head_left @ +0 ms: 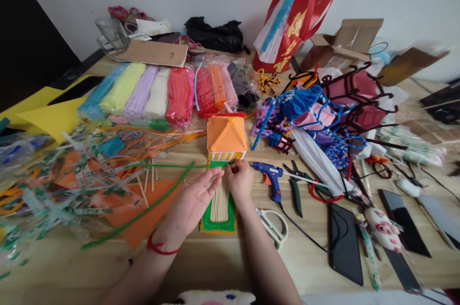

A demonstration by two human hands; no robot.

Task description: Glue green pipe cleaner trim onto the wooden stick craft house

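A small craft house with an orange paper roof (226, 135) stands on a base edged in green (219, 222), where a strip of wooden sticks (220, 200) lies in front of it. My left hand (196, 198) rests palm-inward at the left of the sticks, fingertips touching a green pipe cleaner (158, 166) by the house front. My right hand (240, 181) pinches that green strand at the house's lower edge. A second green pipe cleaner (136, 216) runs diagonally to the left.
Blue glue gun (270, 176), green pliers (295, 188) and scissors (274, 226) lie right of my hands. Packs of coloured pipe cleaners (161, 91) line the back. Plastic wrappers (53, 185) litter the left. Dark phones (345, 242), a red bag (300, 12) and cardboard boxes (341, 41) sit right.
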